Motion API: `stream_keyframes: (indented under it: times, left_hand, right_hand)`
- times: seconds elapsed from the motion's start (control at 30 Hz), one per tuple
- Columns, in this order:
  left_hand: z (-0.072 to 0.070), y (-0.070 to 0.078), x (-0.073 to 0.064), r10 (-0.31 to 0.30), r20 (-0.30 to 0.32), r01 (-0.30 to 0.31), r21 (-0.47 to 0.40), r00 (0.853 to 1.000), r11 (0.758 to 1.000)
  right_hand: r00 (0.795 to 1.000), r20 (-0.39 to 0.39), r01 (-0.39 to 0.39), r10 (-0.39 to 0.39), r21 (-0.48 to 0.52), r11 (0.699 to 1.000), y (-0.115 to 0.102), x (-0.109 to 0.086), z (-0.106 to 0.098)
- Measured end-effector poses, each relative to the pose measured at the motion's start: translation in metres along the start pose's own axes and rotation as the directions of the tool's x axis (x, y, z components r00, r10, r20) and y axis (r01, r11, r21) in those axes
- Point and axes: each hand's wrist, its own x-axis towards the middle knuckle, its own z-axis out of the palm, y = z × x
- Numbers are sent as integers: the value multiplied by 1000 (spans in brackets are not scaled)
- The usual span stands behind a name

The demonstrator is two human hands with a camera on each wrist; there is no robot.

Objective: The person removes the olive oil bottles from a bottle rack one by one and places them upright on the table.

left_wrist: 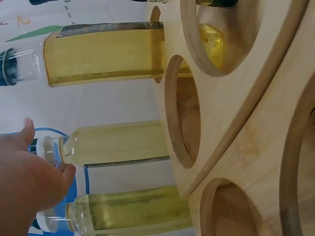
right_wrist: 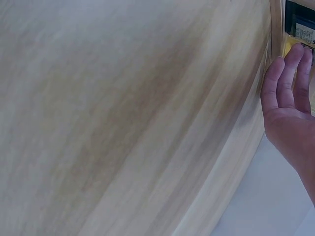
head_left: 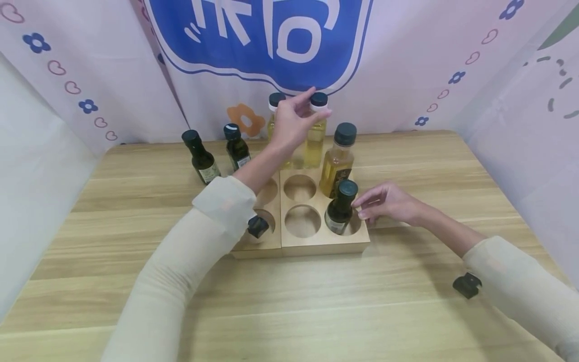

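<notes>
My left hand (head_left: 293, 120) reaches across to a pale-yellow oil bottle (head_left: 314, 146), its thumb and forefinger extended on either side of the dark-capped neck; a firm grip cannot be made out. Beside it stands a similar bottle (left_wrist: 138, 209), partly covered by that hand in the head view. My right hand (head_left: 391, 203) is at the right side of a small dark-green bottle (head_left: 339, 213), fingertips close to its neck. That bottle sits off-centre in the front right hole of a wooden holder (head_left: 325, 248). An amber oil bottle (head_left: 336, 168) occupies the hole behind it.
Two dark bottles, one at the far left (head_left: 203, 161) and another nearer the holder (head_left: 237, 148), stand on the wooden table (head_left: 316, 311). A second holder block (head_left: 258, 253) adjoins the first on the left. A printed curtain (head_left: 384, 65) hangs behind the table.
</notes>
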Motion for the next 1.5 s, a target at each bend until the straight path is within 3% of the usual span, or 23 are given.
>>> stream_keyframes:
  times: [0.17,0.33,0.43,0.7,0.83,1.1,1.27,1.5]
  left_hand:
    - [-8,5,-4,-14,93,11,32,996,999]
    - [-19,9,-12,-24,161,4,126,987,992]
    - [-27,8,-18,-13,178,-14,151,984,988]
    - [-48,5,-38,86,166,-106,114,982,988]
    - [-59,4,-50,82,199,-115,163,977,980]
    - [-84,-12,-67,109,302,-186,240,947,953]
    - [-97,-25,-75,105,319,-194,260,942,946]
    - [-114,-46,-84,49,312,-137,264,949,955]
  right_hand:
    - [1000,-2,4,-4,-5,1000,1,0,0]
    - [1000,3,11,-11,-8,1000,1,0,0]
    - [1000,3,11,-11,-7,1000,2,1,-1]
    - [1000,1,4,-4,-2,1000,1,1,0]
    - [1000,-1,5,-5,-6,1000,0,1,0]
    - [1000,7,20,-20,-8,1000,1,1,1]
    - [1000,8,26,-26,-6,1000,1,1,0]
    - [999,7,34,-34,-12,999,3,2,-1]
